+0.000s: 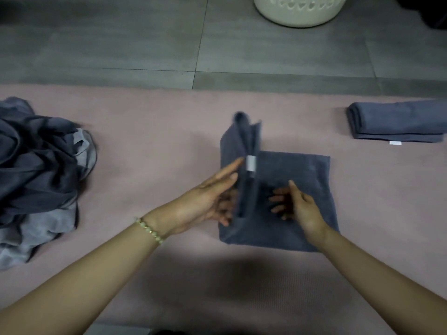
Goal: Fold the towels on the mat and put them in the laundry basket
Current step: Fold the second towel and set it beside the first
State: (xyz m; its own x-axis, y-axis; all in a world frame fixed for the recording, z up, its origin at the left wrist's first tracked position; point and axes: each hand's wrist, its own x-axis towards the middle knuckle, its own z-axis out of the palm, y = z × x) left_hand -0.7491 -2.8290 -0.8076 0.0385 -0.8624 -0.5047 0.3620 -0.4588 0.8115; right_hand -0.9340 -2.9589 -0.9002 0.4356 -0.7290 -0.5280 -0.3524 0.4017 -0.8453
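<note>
We saw a dusty pink mat (150,131) and a grey tiled floor (121,39) with thin dark seams. The towel (290,180) was plain slate blue with a white tag (250,163), the folded towel (396,122) the same blue. The pile (36,165) mixed navy and pale grey-blue; the basket (300,13) was cream, the bracelet (148,229) pale green

A dark blue-grey towel (290,189) lies mid-fold at the centre of the pink mat (145,131), its left flap raised upright with a white tag showing. A crumpled heap of unfolded towels (36,165) sits at 9 o'clock and a neatly folded towel (396,122) at 2 o'clock. The white perforated laundry basket (297,13) stands beyond the mat at 12 o'clock.
</note>
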